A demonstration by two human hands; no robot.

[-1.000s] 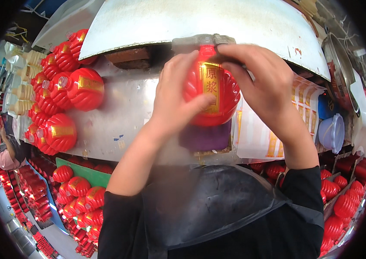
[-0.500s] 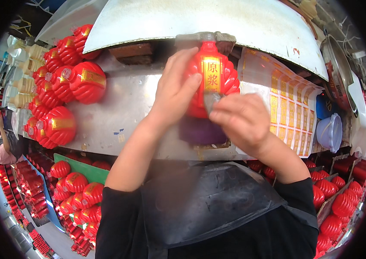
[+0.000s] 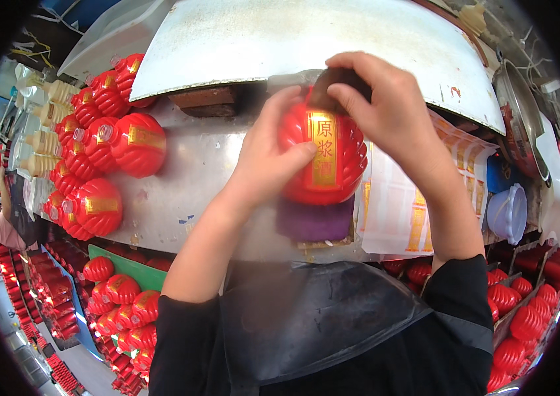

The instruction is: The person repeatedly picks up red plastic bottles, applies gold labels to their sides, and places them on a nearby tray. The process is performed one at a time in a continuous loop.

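Note:
A round red ribbed bottle (image 3: 293, 178) lies on its side on the metal worktop, its neck pointing away from me. A gold-and-red label (image 3: 324, 158) runs down its middle. My left hand (image 3: 266, 148) grips the bottle's left side, thumb beside the label. Between the fingers and thumb of my right hand (image 3: 385, 96) is a dark, flat, curved piece (image 3: 332, 86), pressed at the label's upper end by the shoulder. It covers most of the neck. A purple cloth pad (image 3: 316, 221) shows beneath the bottle's near end.
Sheets of gold labels (image 3: 392, 221) lie to the right, with a lilac bucket (image 3: 507, 212) beyond. Several red bottles (image 3: 138, 148) stand at the left of the worktop (image 3: 194, 158). A white board (image 3: 306, 39) spans the far side. More red bottles fill racks below; a person (image 3: 10, 221) is far left.
My right hand has moved up from the label's lower part to its upper end with the flat piece. My left hand still grips the bottle. The view has shifted slightly.

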